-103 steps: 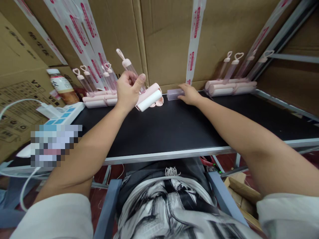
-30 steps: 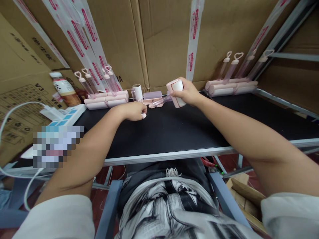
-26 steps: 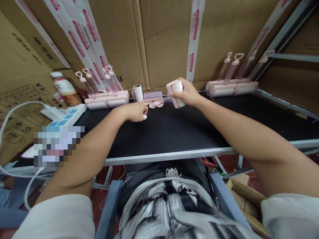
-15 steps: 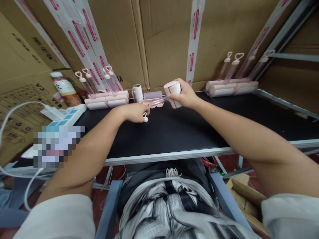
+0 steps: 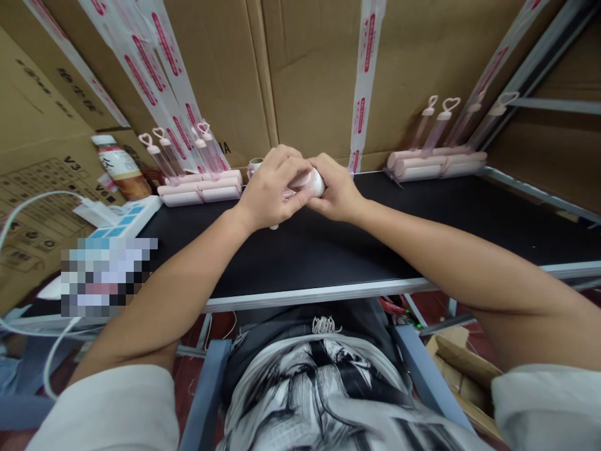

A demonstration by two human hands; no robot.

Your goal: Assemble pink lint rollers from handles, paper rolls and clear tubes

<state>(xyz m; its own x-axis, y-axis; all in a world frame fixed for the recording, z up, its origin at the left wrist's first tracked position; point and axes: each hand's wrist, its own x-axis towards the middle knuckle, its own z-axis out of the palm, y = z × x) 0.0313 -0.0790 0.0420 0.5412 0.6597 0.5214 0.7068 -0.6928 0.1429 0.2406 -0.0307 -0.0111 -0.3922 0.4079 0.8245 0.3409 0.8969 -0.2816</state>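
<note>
Half a second on, the left hand [image 5: 270, 191] has come across to meet the right hand [image 5: 337, 189]. From the left, one bottle [image 5: 119, 166] is near one power strip [image 5: 128, 214], then four heart-topped tubes [image 5: 213, 155] rise from pink bases [image 5: 216, 188]. One white tube [image 5: 256, 162] shows partly behind the left hand, with one small white piece [image 5: 274, 227] below. One pink-and-white roller [image 5: 314, 180] is over the middle of the black tabletop [image 5: 319, 250], both hands clamped around it. Farther right, four more heart-topped tubes rise from pink bases.
</note>
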